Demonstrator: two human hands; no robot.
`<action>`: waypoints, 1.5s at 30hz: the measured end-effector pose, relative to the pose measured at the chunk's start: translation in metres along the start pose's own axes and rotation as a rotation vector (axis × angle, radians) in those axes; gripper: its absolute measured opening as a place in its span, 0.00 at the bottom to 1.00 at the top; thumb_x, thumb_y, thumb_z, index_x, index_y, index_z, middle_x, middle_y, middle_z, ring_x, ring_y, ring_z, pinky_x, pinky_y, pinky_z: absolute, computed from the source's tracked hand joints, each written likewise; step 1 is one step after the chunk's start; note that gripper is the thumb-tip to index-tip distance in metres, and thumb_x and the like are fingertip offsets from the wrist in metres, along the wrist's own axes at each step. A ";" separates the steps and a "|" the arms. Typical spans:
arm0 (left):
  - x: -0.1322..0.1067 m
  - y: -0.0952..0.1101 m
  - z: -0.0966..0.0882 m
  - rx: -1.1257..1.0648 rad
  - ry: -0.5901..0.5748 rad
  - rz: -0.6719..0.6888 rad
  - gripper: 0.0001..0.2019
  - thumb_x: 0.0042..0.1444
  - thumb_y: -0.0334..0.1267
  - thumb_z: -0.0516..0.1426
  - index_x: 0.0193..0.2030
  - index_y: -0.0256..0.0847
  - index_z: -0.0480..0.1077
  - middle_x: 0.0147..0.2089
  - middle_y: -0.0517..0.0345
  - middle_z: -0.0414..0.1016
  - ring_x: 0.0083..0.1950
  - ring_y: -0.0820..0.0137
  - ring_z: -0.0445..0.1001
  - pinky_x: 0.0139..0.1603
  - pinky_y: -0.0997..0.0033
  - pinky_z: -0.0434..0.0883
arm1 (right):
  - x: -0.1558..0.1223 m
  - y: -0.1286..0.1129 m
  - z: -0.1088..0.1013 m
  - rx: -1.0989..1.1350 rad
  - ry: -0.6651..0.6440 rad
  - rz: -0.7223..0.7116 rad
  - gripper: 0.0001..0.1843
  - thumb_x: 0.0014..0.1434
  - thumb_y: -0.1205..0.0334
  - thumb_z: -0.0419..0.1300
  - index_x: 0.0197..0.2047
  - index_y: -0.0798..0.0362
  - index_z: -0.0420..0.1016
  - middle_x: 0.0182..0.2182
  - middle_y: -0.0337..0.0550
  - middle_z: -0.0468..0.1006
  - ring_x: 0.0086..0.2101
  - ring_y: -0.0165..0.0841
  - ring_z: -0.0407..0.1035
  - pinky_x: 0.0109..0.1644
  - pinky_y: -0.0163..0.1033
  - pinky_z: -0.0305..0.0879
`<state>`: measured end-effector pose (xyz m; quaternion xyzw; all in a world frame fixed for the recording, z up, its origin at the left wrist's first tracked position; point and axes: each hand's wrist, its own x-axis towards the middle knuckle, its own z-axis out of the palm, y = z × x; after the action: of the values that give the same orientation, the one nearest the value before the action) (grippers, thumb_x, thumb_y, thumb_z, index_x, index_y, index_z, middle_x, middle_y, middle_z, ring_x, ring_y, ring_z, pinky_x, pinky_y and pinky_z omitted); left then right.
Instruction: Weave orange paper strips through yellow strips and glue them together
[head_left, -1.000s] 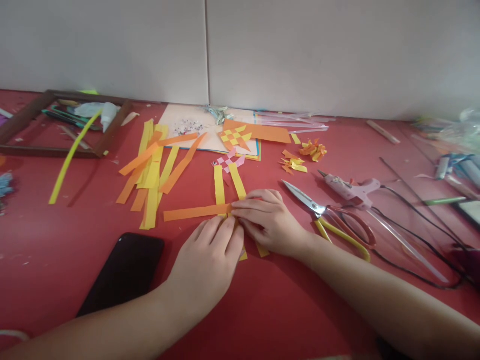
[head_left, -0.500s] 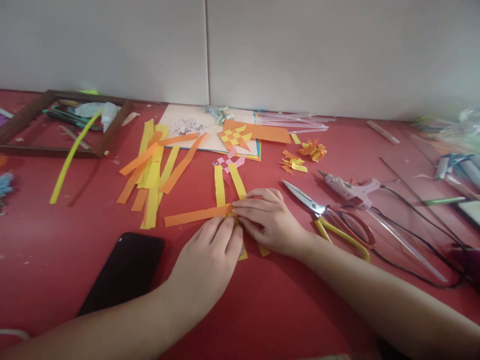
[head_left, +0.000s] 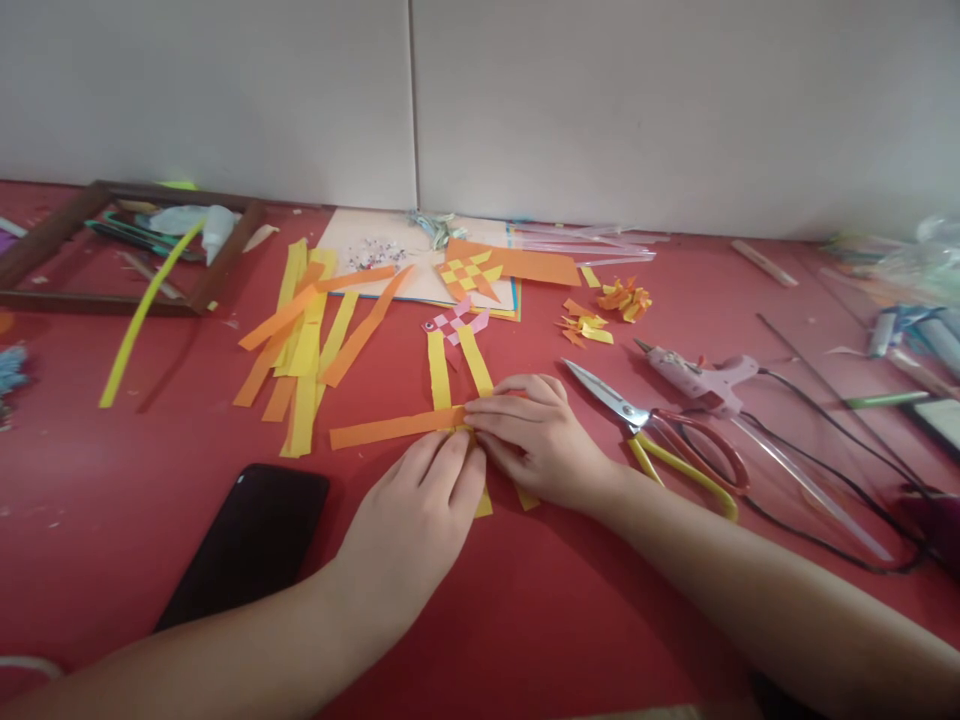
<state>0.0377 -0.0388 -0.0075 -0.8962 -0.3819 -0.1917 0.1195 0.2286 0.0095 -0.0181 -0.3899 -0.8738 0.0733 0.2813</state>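
Two yellow paper strips [head_left: 439, 372] lie lengthwise on the red table, crossed by an orange paper strip [head_left: 390, 429]. My left hand [head_left: 421, 510] is closed over the near side of the crossing, its fingertips bent down on the yellow strips. From the right, my right hand [head_left: 541, 436] pinches the orange strip where it meets the yellow ones. The crossing itself is mostly hidden under my fingers. Just beyond the strips' far ends is a small pink woven paper fish [head_left: 454, 320]. Behind it, an orange and yellow woven fish [head_left: 470, 274] rests on paper sheets.
Loose yellow and orange strips [head_left: 304, 350] are piled at left, above a black phone [head_left: 247, 545]. Scissors [head_left: 615, 395] and a pink glue gun [head_left: 705, 380] with its cord lie at right. A brown frame [head_left: 97, 300] holds tools at far left. Paper scraps [head_left: 626, 298] lie behind.
Both hands stay nearly in place at the crossing. The orange strip's left end has risen very slightly; the other objects look unchanged.
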 end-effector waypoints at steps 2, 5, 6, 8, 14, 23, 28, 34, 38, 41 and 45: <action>0.000 0.000 -0.001 0.002 0.001 0.003 0.20 0.58 0.20 0.44 0.48 0.29 0.73 0.48 0.45 0.79 0.46 0.59 0.78 0.42 0.62 0.80 | 0.000 0.000 0.000 -0.007 -0.004 -0.001 0.10 0.63 0.64 0.57 0.43 0.51 0.79 0.44 0.40 0.82 0.45 0.39 0.67 0.50 0.48 0.61; 0.001 -0.001 -0.002 -0.001 -0.009 -0.004 0.19 0.58 0.20 0.44 0.48 0.29 0.73 0.48 0.45 0.78 0.47 0.58 0.78 0.42 0.62 0.80 | 0.000 0.000 0.000 -0.018 -0.004 -0.006 0.10 0.63 0.65 0.56 0.43 0.50 0.79 0.44 0.40 0.82 0.45 0.39 0.67 0.49 0.47 0.61; 0.002 -0.001 -0.002 0.003 -0.015 -0.009 0.19 0.58 0.20 0.45 0.48 0.29 0.73 0.48 0.45 0.78 0.47 0.58 0.78 0.43 0.60 0.80 | 0.000 0.000 0.000 -0.020 -0.004 -0.008 0.10 0.63 0.65 0.56 0.44 0.50 0.79 0.44 0.40 0.82 0.45 0.39 0.67 0.49 0.47 0.61; 0.003 -0.002 -0.002 0.017 -0.037 -0.018 0.18 0.58 0.20 0.46 0.48 0.28 0.73 0.48 0.43 0.78 0.47 0.56 0.77 0.45 0.57 0.79 | 0.000 0.001 0.000 -0.021 -0.001 -0.010 0.11 0.62 0.65 0.56 0.44 0.50 0.79 0.44 0.40 0.82 0.45 0.39 0.67 0.49 0.48 0.61; 0.001 -0.002 0.000 0.060 -0.071 -0.013 0.19 0.57 0.20 0.46 0.49 0.25 0.73 0.51 0.37 0.76 0.51 0.53 0.76 0.49 0.54 0.78 | -0.001 0.001 -0.001 -0.017 -0.015 -0.008 0.11 0.62 0.65 0.56 0.44 0.50 0.79 0.44 0.39 0.82 0.45 0.40 0.66 0.50 0.48 0.60; -0.001 -0.007 0.002 -0.016 -0.143 0.008 0.16 0.61 0.26 0.48 0.52 0.25 0.71 0.52 0.36 0.75 0.54 0.53 0.75 0.52 0.54 0.76 | 0.000 -0.001 -0.001 -0.035 -0.038 0.004 0.12 0.63 0.64 0.56 0.46 0.49 0.79 0.46 0.41 0.81 0.46 0.40 0.67 0.51 0.50 0.62; 0.001 -0.008 0.003 -0.052 -0.113 -0.006 0.16 0.64 0.33 0.49 0.52 0.24 0.69 0.51 0.34 0.75 0.53 0.52 0.75 0.52 0.52 0.75 | -0.002 0.000 -0.034 -0.082 -0.006 0.014 0.12 0.64 0.62 0.57 0.49 0.51 0.77 0.52 0.46 0.77 0.48 0.40 0.67 0.56 0.51 0.62; 0.004 -0.007 0.001 -0.069 -0.175 -0.017 0.17 0.65 0.34 0.50 0.54 0.25 0.68 0.53 0.35 0.73 0.56 0.52 0.72 0.54 0.51 0.73 | -0.012 0.013 -0.057 -0.039 -0.219 -0.124 0.09 0.65 0.60 0.57 0.44 0.52 0.78 0.39 0.41 0.82 0.40 0.36 0.69 0.49 0.46 0.67; 0.005 -0.008 0.001 -0.100 -0.179 -0.039 0.17 0.63 0.33 0.51 0.54 0.24 0.69 0.51 0.35 0.73 0.55 0.51 0.71 0.55 0.49 0.73 | -0.013 0.016 -0.046 -0.043 -0.267 -0.157 0.11 0.66 0.58 0.56 0.46 0.52 0.78 0.42 0.41 0.82 0.42 0.36 0.70 0.49 0.46 0.68; 0.006 -0.008 0.002 -0.133 -0.194 -0.038 0.17 0.63 0.33 0.52 0.54 0.23 0.69 0.52 0.35 0.72 0.55 0.51 0.70 0.54 0.49 0.73 | -0.012 0.013 -0.041 -0.040 -0.265 -0.126 0.10 0.65 0.60 0.57 0.45 0.52 0.78 0.42 0.41 0.82 0.41 0.36 0.71 0.48 0.47 0.68; 0.006 -0.009 0.001 -0.148 -0.212 -0.055 0.18 0.62 0.33 0.52 0.55 0.24 0.69 0.55 0.35 0.70 0.56 0.51 0.70 0.54 0.49 0.74 | -0.012 0.009 -0.037 -0.016 -0.245 -0.145 0.10 0.66 0.62 0.56 0.45 0.51 0.78 0.43 0.42 0.82 0.41 0.36 0.73 0.50 0.49 0.68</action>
<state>0.0351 -0.0285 -0.0050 -0.9069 -0.4017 -0.1267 0.0066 0.2615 0.0039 0.0043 -0.3163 -0.9280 0.0928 0.1737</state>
